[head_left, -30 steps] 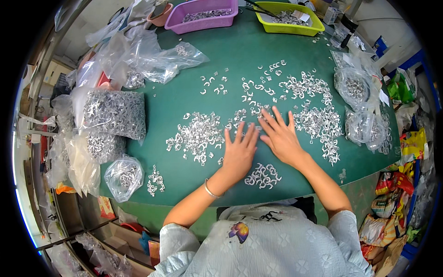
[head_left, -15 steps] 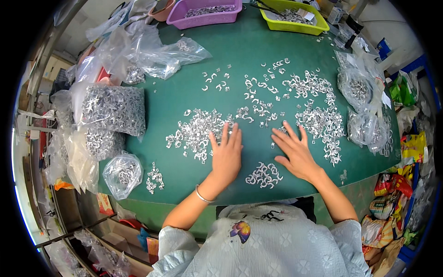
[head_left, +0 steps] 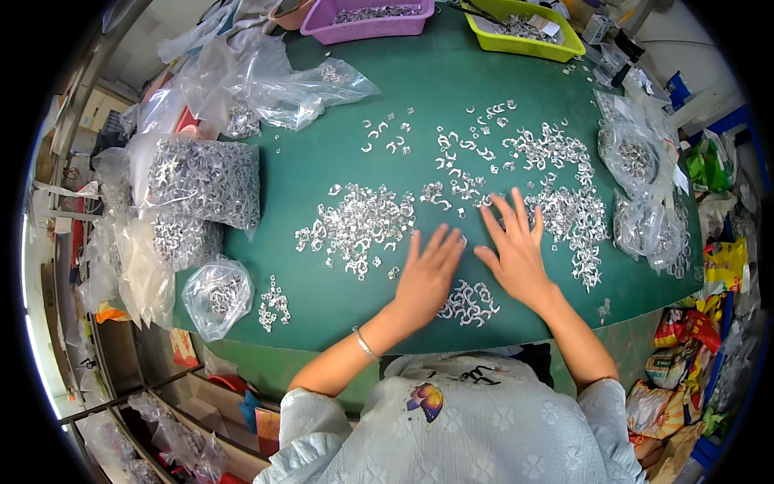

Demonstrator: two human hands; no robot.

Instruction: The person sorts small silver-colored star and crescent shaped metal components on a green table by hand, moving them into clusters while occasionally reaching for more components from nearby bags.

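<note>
My left hand (head_left: 431,277) is over the green table (head_left: 322,306), fingers outstretched and a little apart, just right of a heap of small silvery metal pieces (head_left: 359,226). At its fingertips a tiny shiny piece may be lying, too small to make out. My right hand (head_left: 518,256) lies with fingers spread, its tips among loose pieces at the left edge of a larger heap (head_left: 564,211). Nearest my wrists, between the two hands, sits a small pile of curved, hook-like metal pieces (head_left: 469,305). Neither hand visibly grips anything.
Clear bags of metal parts (head_left: 205,184) crowd the left side, with a small open bag (head_left: 218,298) beside a little pile (head_left: 274,305). More bagged parts (head_left: 637,161) line the right edge. A purple basin (head_left: 367,31) and a yellow basin (head_left: 528,48) stand at the far edge.
My left hand has moved right, off the edge of the left heap and closer to my right hand. My right hand has reached slightly farther forward.
</note>
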